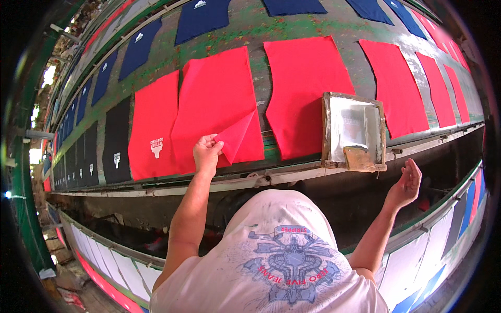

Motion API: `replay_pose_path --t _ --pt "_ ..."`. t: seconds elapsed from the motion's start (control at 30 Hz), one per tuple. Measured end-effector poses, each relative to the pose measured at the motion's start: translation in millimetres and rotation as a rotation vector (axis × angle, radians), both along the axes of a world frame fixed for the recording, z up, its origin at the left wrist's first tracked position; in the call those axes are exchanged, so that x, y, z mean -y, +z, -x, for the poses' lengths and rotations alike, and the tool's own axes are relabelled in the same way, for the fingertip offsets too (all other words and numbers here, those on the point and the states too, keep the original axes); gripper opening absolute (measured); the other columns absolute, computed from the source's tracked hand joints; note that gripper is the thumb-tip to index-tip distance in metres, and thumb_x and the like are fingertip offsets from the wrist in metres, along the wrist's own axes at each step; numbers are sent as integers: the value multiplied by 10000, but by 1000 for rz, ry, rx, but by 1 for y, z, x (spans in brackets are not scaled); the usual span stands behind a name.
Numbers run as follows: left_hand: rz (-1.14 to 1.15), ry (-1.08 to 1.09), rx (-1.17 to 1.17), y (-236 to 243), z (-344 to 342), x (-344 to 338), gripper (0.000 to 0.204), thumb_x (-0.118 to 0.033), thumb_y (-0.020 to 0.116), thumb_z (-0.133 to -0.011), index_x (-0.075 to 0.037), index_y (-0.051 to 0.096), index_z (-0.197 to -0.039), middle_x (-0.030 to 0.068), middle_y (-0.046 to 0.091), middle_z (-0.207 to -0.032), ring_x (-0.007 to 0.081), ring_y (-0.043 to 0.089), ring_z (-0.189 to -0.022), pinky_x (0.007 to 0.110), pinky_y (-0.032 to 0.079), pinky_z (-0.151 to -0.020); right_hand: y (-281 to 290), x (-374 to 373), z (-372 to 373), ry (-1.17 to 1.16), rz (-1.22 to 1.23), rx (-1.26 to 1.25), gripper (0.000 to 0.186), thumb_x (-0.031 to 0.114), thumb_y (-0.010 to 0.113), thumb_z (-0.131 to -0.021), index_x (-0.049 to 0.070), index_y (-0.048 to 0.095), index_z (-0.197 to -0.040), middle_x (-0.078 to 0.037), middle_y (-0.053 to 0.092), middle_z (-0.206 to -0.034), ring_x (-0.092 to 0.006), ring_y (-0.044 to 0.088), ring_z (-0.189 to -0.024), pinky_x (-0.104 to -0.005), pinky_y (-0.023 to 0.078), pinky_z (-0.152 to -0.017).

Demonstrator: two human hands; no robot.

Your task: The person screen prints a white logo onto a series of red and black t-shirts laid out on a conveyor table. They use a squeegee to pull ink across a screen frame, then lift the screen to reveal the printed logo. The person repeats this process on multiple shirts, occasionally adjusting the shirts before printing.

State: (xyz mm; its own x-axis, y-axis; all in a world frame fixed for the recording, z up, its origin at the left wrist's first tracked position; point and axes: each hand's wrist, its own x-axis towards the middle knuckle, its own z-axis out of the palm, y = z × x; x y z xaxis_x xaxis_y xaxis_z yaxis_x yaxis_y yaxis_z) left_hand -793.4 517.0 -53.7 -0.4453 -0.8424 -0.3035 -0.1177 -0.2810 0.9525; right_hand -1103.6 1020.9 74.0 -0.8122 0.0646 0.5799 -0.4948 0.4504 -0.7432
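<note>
Nearest to the camera, at six o'clock, is the white T-shirt point(271, 216) of the person, with a blue-grey and red print. The red cloth panel point(216, 94) lies at eleven o'clock on the tabletop point(162, 65). At nine o'clock, the left hand point(209, 151) pinches its near edge between thumb and fingers, and a triangular flap is folded up toward this grip. The right hand point(406, 183), at three o'clock, holds nothing; its fingers are extended, close together, just beside the wooden frame point(326, 130).

The cloth should be light and soft, I think, not fragile, but easy to wrinkle. It seems best to take it by the corners or edges, with both hands, so that it does not sag.

The panel looks plain, bright red, mostly flat. More red shows under the flap; I cannot tell if it is a second layer. Between nine and ten o'clock, a neighbouring red panel point(152, 115) carries a pale print point(156, 149).
</note>
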Motion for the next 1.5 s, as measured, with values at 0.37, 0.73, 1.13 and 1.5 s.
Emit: replay_pose_path --t 0.37,0.73,1.13,1.5 --pt "-226 -136 -192 -19 -25 34 238 -50 721 -1075 19 730 -1303 105 793 -1134 177 780 -983 385 695 -868 8 145 -150 348 -198 -109 324 -185 670 -919 -5 771 -1169 -144 756 -1099 -273 733 -1015 -351 603 -857" --pt "-285 -250 -179 -23 -31 43 225 11 760 -1026 -13 708 -1244 92 785 -1125 174 769 -957 376 691 -835 -23 217 -258 677 -309 -87 406 -126 770 -737 15 762 -1117 -116 747 -1016 -324 755 -899 -416 636 -762" --pt "-304 -234 -208 -15 -26 38 244 -11 762 -1032 -13 750 -1276 70 794 -1104 154 765 -932 361 685 -827 -20 213 -261 606 -386 -81 405 -107 788 -748 33 773 -1127 -100 751 -1000 -309 745 -872 -402 626 -732" --pt "182 -246 -37 5 -9 3 170 -71 786 -1035 36 792 -1167 35 798 -969 65 693 -870 271 572 -789 -12 242 -219 784 -437 -4 312 -52 802 -813 22 788 -1115 -128 769 -1035 -337 746 -918 -425 628 -790"
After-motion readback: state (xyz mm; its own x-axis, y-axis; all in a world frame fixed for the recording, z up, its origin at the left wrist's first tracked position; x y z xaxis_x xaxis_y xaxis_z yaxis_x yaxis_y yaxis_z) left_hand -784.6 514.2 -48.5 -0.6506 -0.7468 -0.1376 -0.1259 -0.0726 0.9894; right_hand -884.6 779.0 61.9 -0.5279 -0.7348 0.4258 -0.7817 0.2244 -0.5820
